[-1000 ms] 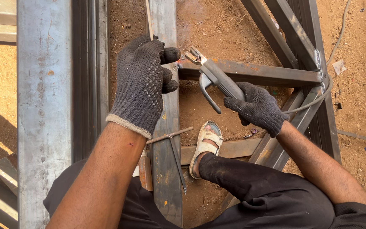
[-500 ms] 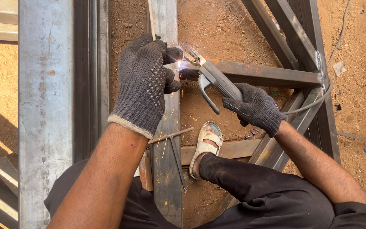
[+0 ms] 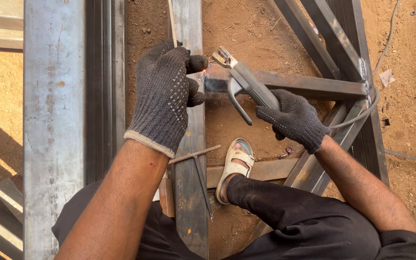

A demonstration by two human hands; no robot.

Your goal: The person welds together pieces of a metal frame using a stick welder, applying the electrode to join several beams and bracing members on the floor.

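My left hand (image 3: pixel 162 98), in a dark knitted glove, curls over an upright steel bar (image 3: pixel 189 159) just beside a joint. There a rusty cross bar (image 3: pixel 309 86) meets the upright bar, and a small orange glow (image 3: pixel 204 72) shows at the seam. My right hand (image 3: pixel 292 118), also gloved, grips a grey welding electrode holder (image 3: pixel 246 84). Its jaws point at the glowing seam, close to my left thumb. A grey cable (image 3: pixel 357 115) runs from the holder behind my right hand.
A wide steel beam (image 3: pixel 54 120) runs up the left side. Slanted steel bars (image 3: pixel 314 33) cross the upper right over sandy ground (image 3: pixel 246 33). My foot in a white sandal (image 3: pixel 234 163) rests between the bars. A thin metal rod tool (image 3: pixel 198 159) lies across the upright bar.
Half a second ago a bright arc flashed at the seam; now only a small glow is left. Both hands have stayed almost in place.
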